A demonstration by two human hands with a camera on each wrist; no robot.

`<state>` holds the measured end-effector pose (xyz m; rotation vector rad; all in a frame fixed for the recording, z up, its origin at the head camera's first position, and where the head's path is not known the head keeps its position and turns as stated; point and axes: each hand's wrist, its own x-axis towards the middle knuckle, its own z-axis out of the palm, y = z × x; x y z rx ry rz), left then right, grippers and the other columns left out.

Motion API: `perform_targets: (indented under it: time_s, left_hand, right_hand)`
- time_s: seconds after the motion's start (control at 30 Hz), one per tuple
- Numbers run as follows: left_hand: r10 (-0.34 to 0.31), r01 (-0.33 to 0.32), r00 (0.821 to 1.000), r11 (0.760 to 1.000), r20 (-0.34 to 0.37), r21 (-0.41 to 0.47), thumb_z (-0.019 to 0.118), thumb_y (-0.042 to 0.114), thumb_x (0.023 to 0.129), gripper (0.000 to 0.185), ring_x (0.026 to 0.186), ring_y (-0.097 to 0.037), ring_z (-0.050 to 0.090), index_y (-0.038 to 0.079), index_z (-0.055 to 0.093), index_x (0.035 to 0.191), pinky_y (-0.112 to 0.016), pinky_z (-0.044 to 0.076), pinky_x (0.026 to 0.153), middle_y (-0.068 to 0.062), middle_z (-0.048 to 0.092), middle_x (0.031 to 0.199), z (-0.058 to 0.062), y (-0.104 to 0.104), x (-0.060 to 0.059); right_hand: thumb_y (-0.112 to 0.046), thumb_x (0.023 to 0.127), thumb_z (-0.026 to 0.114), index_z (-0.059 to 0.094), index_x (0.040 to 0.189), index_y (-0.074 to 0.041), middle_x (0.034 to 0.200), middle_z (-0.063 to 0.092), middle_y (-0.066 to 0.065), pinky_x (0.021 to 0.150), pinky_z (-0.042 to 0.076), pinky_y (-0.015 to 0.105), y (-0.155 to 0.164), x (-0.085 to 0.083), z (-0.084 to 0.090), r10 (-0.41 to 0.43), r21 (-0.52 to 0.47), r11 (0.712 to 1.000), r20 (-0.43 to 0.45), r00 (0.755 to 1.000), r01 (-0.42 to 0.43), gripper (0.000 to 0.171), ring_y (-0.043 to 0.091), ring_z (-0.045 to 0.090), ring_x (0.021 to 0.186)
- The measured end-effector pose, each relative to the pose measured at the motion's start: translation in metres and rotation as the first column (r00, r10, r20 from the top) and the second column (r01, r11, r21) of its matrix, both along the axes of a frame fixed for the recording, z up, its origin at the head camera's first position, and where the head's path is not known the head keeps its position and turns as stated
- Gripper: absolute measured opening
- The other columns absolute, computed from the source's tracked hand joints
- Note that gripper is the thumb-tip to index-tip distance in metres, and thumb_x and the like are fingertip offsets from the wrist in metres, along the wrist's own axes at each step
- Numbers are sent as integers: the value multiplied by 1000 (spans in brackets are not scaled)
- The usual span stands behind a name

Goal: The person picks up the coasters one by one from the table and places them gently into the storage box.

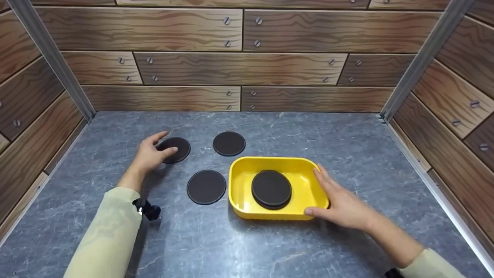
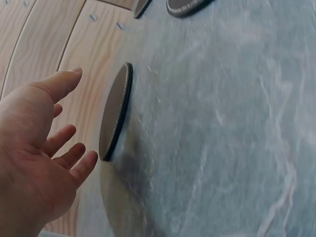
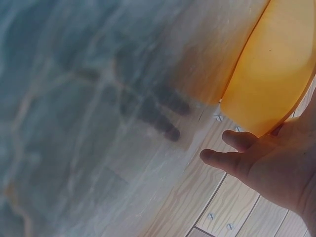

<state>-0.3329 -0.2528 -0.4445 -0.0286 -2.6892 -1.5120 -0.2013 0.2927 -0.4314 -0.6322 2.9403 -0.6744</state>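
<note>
In the head view a black round coaster (image 1: 178, 153) lies at the left. My left hand (image 1: 149, 152) is over its left side, thumb and fingers spread; in the left wrist view that hand (image 2: 49, 148) appears apart from the coaster (image 2: 116, 113), which has a stitched rim. A yellow rectangular tray (image 1: 247, 162) stands right of centre with a stack of black coasters (image 1: 271, 188) inside. My right hand (image 1: 343, 204) touches the tray's right end, thumb at the front corner and fingers along the side. Two fingers extend beside the tray (image 3: 271, 64) in the right wrist view.
Two more black coasters lie flat on the grey marbled tabletop (image 1: 185, 247): one coaster (image 1: 229, 143) behind the tray's left end, another coaster (image 1: 206, 187) just left of it. Wood-patterned walls (image 1: 185, 69) with metal corner posts enclose the back and sides.
</note>
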Motion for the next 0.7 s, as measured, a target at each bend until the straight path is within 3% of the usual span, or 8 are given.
perform_targets:
  time_s: [0.2, 0.7]
  left_hand:
    - [-8, 9, 1000, 999, 6, -44, 81, 22, 95, 81, 150, -44, 37, -3, 39, 161, -52, 28, 125, -31, 42, 159, -7, -5, -2]
    - [-42, 50, 996, 993, 76, -103, 81, 24, 95, 91, 156, -45, 25, -4, 30, 164, -54, 22, 127, -30, 32, 166, -13, -1, -6]
  right_hand:
    - [-64, 91, 75, 17, 170, -5, 176, 5, 16, 110, 41, 68, 0, 0, -1, 13, -10, 1000, -11, 1000, -13, 114, 54, 42, 144]
    - [-68, 90, 73, 15, 171, -8, 177, 4, 13, 110, 40, 70, 1, 0, -1, -2, 2, 1000, 5, 1000, 2, 116, 54, 42, 144]
